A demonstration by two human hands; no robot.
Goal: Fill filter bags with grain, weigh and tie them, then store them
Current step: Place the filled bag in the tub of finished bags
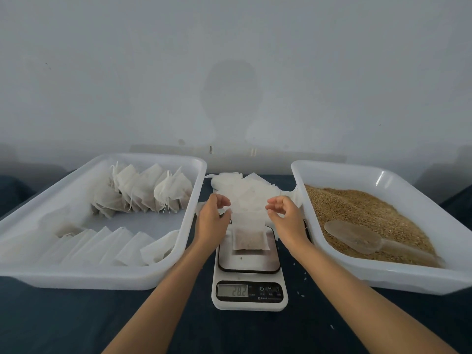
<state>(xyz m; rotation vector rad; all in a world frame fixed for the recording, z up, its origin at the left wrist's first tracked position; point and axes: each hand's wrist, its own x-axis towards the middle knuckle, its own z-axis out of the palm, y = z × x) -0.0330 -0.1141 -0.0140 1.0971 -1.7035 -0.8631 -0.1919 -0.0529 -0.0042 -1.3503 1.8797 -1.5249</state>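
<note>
Tying step, judged: left hand (213,221) fingers curled, seemingly pinching the drawstring; grip unclear. Between both hands' fingertips, small white grain-filled filter bag (249,235) on white digital scale (249,272). Right hand (287,215) loosely curled, holding nothing visible. Pull strings evenly, bag upright.

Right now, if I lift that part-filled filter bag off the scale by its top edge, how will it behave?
The thin white paper filter bag will probably sag, since its empty upper half already looks limp. The brown grain sits low, so it should hang bottom-heavy. It seems light, going by the small fill on the white digital kitchen scale. The top looks untied, so tipping may spill.
</note>
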